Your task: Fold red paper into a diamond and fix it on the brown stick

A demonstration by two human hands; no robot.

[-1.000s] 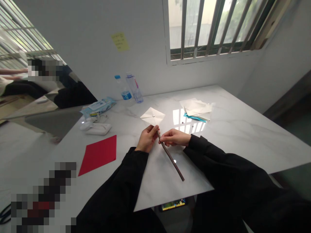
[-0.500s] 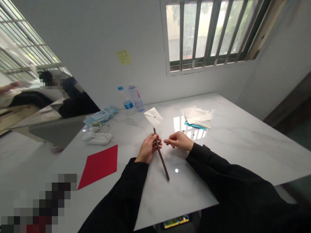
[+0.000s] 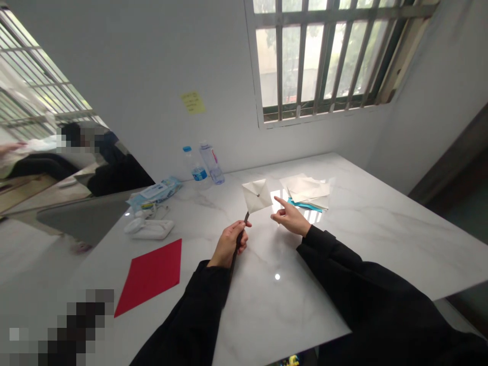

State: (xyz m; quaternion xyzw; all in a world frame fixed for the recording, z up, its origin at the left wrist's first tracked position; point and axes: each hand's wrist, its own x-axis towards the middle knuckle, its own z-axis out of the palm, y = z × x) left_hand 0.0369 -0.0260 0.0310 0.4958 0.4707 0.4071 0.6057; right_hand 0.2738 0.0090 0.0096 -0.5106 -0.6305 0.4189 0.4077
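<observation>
So, middle of the frame: the left hand [image 3: 231, 243] is curled tight round a thin dark stick [image 3: 246, 218], thumb and fingers wrapped on its lower part, and the stick leans up and a bit to the right. On top of it sits a white paper pinwheel [image 3: 257, 195] with a small dark pin in its centre, held up in the air over the bench [image 3: 362, 229], not lying on it.

The right hand [image 3: 290, 219] is just to the right of the pinwheel and has hold of nothing. Its index finger sticks out up and to the left towards the pinwheel's right edge, and the other fingers are loosely folded in. The fingertip is right next to the paper; honestly can't tell if it's actually touching or only just shy of it.

Other stuff on the white marble-look bench:
- a red sheet of paper [image 3: 150, 277] lying flat at lower left
- a loose pile of white sheets [image 3: 307, 188] with a bit of blue peeking out underneath, just behind the right hand
- two clear water bottles [image 3: 204, 163] standing by the wall, above and left of centre
- a blue-and-white wipes pack [image 3: 154, 190] left of the bottles, with some small white objects [image 3: 148, 229] in front of it

A yellow sticky note [image 3: 192, 101] is on the wall above the bottles, and a barred window [image 3: 316, 56] fills the upper right
</observation>
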